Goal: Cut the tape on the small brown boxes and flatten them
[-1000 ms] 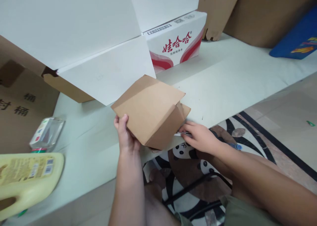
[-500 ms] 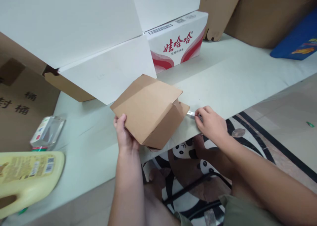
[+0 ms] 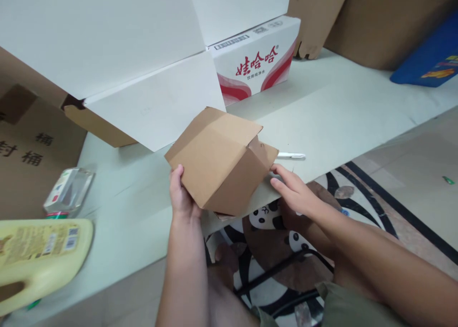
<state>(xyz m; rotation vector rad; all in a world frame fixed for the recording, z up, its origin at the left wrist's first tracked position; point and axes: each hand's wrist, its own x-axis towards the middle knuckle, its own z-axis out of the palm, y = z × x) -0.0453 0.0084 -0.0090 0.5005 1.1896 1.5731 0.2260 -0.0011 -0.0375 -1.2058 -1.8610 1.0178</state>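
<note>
Box in both hands' reach at the table's near edge

A small brown box [image 3: 214, 160] is at the near edge of the table [image 3: 350, 98], tilted, with one corner toward that edge. Its flaps stand partly open at the right. Whether its underside rests on the table is hidden.

The left hand [image 3: 184, 195] grips the box by its left corner, thumb on top and the other fingers curled out of sight below. The right hand [image 3: 293, 188] is at the opposite side, palm down over the near edge, thumb and forefinger a little apart, the forefinger's tip at the box's right corner. Whether it pinches the card there, I cannot tell.

A slim white tool [image 3: 291, 155] lies on the table just beyond the right hand, its left end by the box's flap.

Behind the box, toward the far edge, are large white panels [image 3: 103, 36] and a printed carton [image 3: 263, 64] with red lettering. Toward the left end a clear bottle [image 3: 69, 191] lies on its side, with a yellow jug [image 3: 46, 267] close to the near edge. Toward the right end is a blue pack [image 3: 425, 55]. Below the near edge is a panda mat [image 3: 263, 216].
</note>
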